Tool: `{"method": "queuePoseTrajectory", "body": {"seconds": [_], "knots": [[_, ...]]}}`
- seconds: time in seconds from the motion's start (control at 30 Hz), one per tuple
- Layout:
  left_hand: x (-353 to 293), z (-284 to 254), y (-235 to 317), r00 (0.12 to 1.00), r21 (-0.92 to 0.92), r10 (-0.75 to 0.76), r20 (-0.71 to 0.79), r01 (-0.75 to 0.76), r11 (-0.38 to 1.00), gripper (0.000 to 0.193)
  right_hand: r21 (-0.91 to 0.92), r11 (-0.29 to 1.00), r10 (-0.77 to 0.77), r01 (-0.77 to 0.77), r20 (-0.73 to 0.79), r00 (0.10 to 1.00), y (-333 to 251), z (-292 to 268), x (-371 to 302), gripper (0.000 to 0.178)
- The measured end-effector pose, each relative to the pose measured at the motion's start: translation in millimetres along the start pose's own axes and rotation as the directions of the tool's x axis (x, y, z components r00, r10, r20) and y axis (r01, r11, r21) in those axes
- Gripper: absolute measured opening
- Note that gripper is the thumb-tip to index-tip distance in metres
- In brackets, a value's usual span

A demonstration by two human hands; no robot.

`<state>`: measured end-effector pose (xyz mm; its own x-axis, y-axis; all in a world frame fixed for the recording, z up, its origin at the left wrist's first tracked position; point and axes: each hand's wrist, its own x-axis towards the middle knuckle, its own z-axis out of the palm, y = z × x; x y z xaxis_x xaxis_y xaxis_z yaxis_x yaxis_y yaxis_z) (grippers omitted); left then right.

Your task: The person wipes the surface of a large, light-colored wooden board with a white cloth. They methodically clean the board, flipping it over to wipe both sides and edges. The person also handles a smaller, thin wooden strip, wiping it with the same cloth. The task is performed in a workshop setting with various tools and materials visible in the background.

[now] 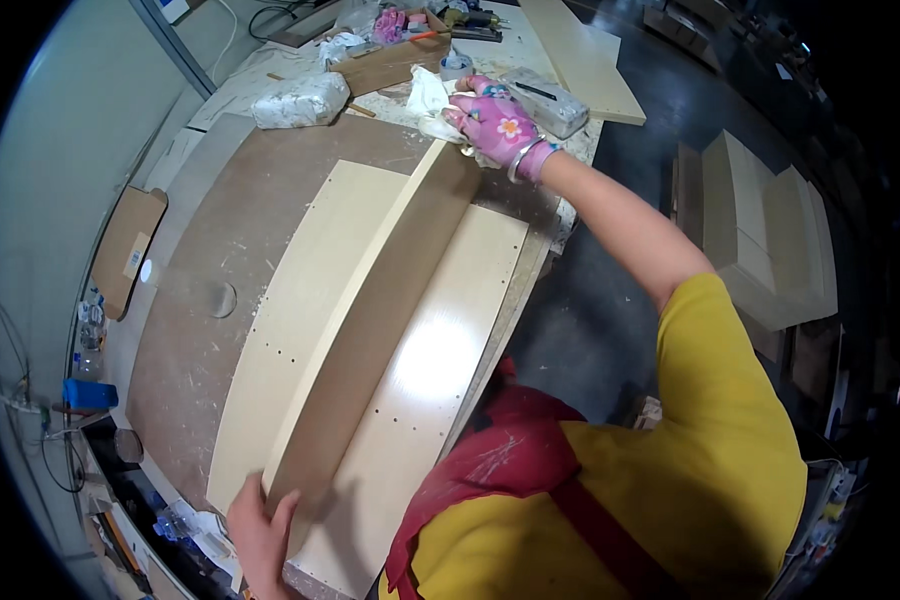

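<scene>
Upright board [385, 295] stands on edge along the pale flat board [285, 310] on the desk [190, 350], running from 7 to 12 o'clock. Left hand [260, 530], bare, at 7: fingers grasp the upright board's near end, thumb on one side, others opposite. Right hand [495, 118], in pink flowered glove [511, 128], at 12: fingers clutch white cloth [428, 92] at the far end. Tape roll [456, 68] at 12, white bundle [302, 100] at 11.
</scene>
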<state>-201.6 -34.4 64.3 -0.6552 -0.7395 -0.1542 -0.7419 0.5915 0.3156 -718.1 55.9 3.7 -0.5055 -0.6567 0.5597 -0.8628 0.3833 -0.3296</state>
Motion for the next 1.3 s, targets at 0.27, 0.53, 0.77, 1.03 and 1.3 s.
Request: {"method": "queuePoseTrajectory", "body": {"seconds": [0.27, 0.53, 0.77, 1.03, 1.3], "knots": [[63, 45, 71, 0.963, 0.332, 0.251, -0.099, -0.206, 0.921, 0.032, 0.264, 0.867, -0.486, 0.423, 0.255, 0.836, -128, 3, -56, 0.021], [66, 46, 73, 0.963, 0.315, 0.239, -0.124, -0.19, 0.93, 0.031, 0.096, 0.991, -0.104, 0.087, 0.184, 0.977, 4, 0, 12, 0.019], [68, 47, 68, 0.957, 0.308, 0.251, -0.143, -0.198, 0.93, 0.031, 0.292, 0.944, 0.039, -0.154, 0.364, 0.93, 0, -12, 27, 0.019], [67, 51, 70, 0.948, 0.296, 0.267, -0.172, -0.209, 0.932, 0.032, 0.052, 0.925, -0.38, 0.377, 0.114, 0.918, 7, 3, 30, 0.018], [67, 50, 67, 0.948, 0.305, 0.277, -0.155, -0.221, 0.926, 0.033, 0.013, 0.991, 0.129, -0.132, 0.136, 0.982, 40, -69, 57, 0.025]]}}
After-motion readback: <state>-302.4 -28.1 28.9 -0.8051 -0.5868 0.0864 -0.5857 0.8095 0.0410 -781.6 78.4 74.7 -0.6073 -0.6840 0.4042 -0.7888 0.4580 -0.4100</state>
